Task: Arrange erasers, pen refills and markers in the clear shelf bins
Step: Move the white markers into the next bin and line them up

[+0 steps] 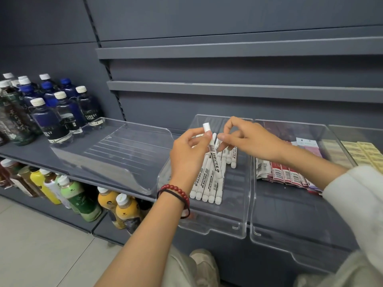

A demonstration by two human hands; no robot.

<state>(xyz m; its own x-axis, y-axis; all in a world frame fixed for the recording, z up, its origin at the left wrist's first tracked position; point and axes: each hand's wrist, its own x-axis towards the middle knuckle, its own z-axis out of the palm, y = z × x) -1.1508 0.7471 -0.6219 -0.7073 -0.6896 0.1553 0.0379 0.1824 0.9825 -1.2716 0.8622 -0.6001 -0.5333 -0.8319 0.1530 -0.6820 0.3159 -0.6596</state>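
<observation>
A clear bin [238, 222] in the middle of the grey shelf holds several white markers [205, 187] lying side by side. Above them my left hand [188, 154] grips one white marker [214, 156] near its cap, holding it tilted. My right hand [248, 139] hovers just right of it, thumb and forefinger pinching the same marker's upper part. To the right, a second clear bin [290, 241] contains flat red and purple packets [288, 175]. A third bin [342, 141] further right has yellowish packets [364, 154].
An unfilled clear bin [116, 154] sits at the left on the same shelf. Dark soda bottles [49, 114] stand beyond it. Juice and tea bottles [83, 199] fill the lower shelf. Bare grey shelf ledges [228, 88] run above.
</observation>
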